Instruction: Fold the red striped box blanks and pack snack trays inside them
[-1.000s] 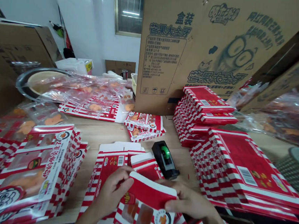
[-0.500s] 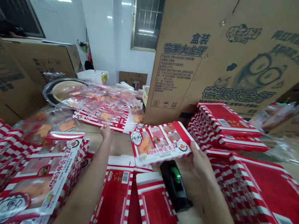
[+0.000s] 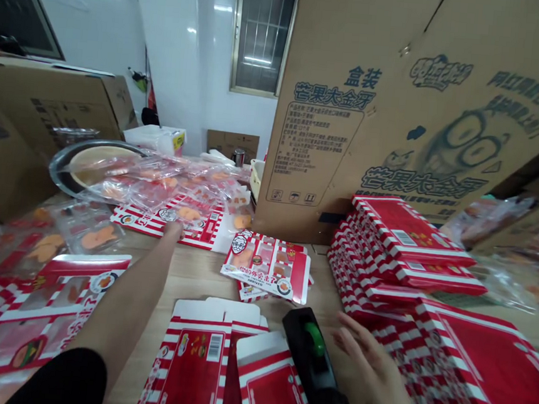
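My left hand (image 3: 173, 231) is closed at the near edge of a red-and-white striped snack box (image 3: 201, 224), its fingertips partly hidden. Clear bags of orange snack pieces (image 3: 158, 176) overlap the far side of that box. My right hand (image 3: 369, 361) is open, its fingers stretched out and holding nothing, just right of a black tape dispenser (image 3: 314, 363) with a green roll. Beyond the dispenser lies a filled window box (image 3: 268, 268), resting on another striped box. Flat red box blanks (image 3: 195, 371) lie in front of me, left of the dispenser.
Tall stacks of striped boxes (image 3: 408, 233) stand on the right, and more window boxes (image 3: 47, 314) pile up at the left. A large brown carton (image 3: 320, 162) rises behind the table. A round basin (image 3: 62, 165) sits at the back left.
My right hand has let go of the window box, which now lies on the table, and has drawn back toward me. My left hand has reached onto the striped box. The view has shifted slightly.
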The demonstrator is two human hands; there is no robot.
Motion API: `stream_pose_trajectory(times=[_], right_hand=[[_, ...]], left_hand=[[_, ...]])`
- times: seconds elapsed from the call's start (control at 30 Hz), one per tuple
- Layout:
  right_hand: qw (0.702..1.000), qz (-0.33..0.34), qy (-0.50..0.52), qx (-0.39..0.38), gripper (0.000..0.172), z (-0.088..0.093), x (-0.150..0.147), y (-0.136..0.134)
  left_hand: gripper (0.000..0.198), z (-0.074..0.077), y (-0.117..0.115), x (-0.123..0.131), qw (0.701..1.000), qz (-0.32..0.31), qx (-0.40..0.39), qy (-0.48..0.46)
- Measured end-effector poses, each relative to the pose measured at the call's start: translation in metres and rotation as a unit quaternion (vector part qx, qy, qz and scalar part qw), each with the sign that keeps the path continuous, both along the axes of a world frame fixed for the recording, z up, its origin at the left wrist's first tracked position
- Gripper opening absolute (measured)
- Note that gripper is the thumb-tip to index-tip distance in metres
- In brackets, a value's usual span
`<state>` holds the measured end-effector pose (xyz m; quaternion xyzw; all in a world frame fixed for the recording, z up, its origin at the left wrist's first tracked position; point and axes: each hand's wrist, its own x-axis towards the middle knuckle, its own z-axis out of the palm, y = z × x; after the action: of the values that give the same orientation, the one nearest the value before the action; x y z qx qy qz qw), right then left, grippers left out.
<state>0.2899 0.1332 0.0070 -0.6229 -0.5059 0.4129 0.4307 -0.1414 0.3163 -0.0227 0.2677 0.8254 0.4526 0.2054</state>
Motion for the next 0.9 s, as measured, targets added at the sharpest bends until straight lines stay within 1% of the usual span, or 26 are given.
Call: stream_pose_trajectory(times=[0.07,0.13,0.2,0.3,0.43,0.6,0.67,0.73,0.8,0.9], right_hand=[[1.000,0.012,-0.003,0.003,0.049,-0.003,-0.004,-0.004],[0.999,0.019,-0.019,0.019,0.046,-0.005,-0.009,-0.008],[0.998,0.028,-0.047,0.043,0.042,-0.004,-0.013,-0.011],[0.993,0.035,-0.081,0.076,0.035,0.000,-0.016,-0.017],[0.989,0.050,-0.110,0.084,0.032,0.002,-0.016,-0.026],[0.987,0.076,-0.120,0.081,0.029,-0.003,-0.015,-0.035],[0.986,0.078,-0.120,0.082,0.028,-0.005,-0.016,-0.038],[0.985,0.077,-0.126,0.091,0.025,-0.006,-0.017,-0.041],[0.981,0.075,-0.142,0.104,0.023,-0.005,-0.015,-0.046],[0.975,0.069,-0.174,0.120,0.021,-0.002,-0.008,-0.056]], left_hand=[[0.032,-0.002,-0.001,0.001,0.998,-0.009,-0.040,0.057],[0.034,-0.006,-0.002,0.004,0.990,-0.020,-0.063,0.123],[0.036,-0.011,-0.003,0.009,0.976,-0.058,-0.076,0.193],[0.035,-0.020,-0.002,0.017,0.947,-0.128,-0.101,0.275],[0.032,-0.029,0.000,0.025,0.913,-0.170,-0.134,0.346],[0.033,-0.034,-0.006,0.031,0.882,-0.195,-0.167,0.395],[0.037,-0.035,-0.010,0.031,0.872,-0.204,-0.183,0.405],[0.044,-0.032,-0.013,0.029,0.864,-0.211,-0.197,0.412],[0.051,-0.026,-0.013,0.026,0.857,-0.212,-0.206,0.422],[0.059,-0.017,-0.006,0.022,0.847,-0.213,-0.204,0.443]])
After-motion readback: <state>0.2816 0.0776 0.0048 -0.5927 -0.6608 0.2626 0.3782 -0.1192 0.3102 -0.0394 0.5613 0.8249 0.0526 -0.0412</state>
